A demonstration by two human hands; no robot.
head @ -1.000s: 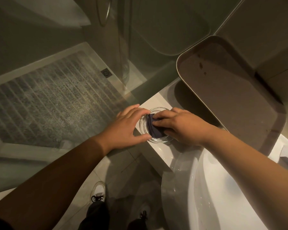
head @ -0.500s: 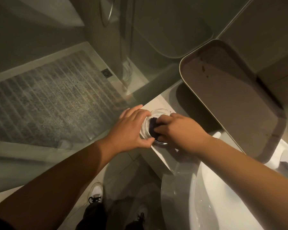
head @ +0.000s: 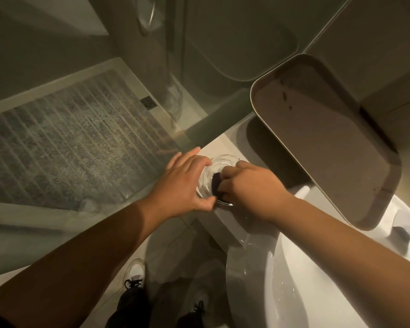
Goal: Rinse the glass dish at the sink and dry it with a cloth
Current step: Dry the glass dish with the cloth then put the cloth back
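surface: white countertop (head: 225, 144) beside the white sink basin (head: 294, 268)
on it, at the fingers: glass dish (head: 219, 162) resting flat, just under both hands' fingertips
inside dish: dark cloth (head: 216, 184), pressed below the right fingers
beyond the fingers: bare counter strip, shadowed
right of the fingers: basin rim

Dim bathroom: ribbed shower floor (head: 64, 147), perhaps a mirror (head: 324, 140), pale tiles (head: 175, 242).
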